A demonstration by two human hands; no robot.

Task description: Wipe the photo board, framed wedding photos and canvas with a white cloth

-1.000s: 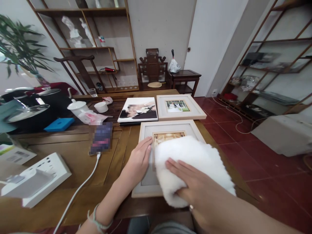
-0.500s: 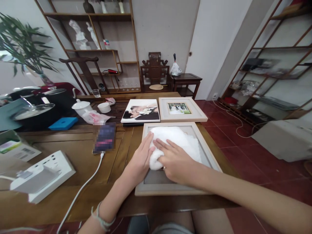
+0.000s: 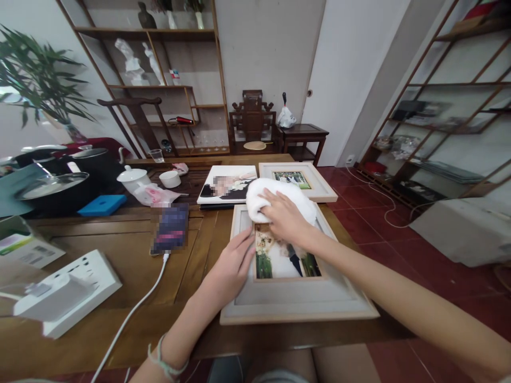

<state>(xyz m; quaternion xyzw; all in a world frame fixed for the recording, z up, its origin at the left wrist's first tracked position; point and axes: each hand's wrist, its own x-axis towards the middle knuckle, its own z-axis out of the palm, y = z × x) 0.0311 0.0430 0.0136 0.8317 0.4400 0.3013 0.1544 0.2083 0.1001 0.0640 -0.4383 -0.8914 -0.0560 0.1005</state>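
Observation:
A light wooden picture frame lies flat at the near edge of the table, with a photo showing in its middle. My right hand grips a folded white towel and presses it over the frame's far side. The towel covers the top of the photo and reaches toward the frame behind. My left hand rests on the frame's left side, fingers stretched out and pointing away from me, with nothing held in it.
Behind lie a white photo panel and a second wooden frame. To the left are a phone on a white cable, a power strip, a blue box, a lidded white cup and dark pots.
The towel and my right hand have moved away from me to the frame's far side, uncovering the photo. My left hand has slid slightly nearer, off the towel and onto the frame.

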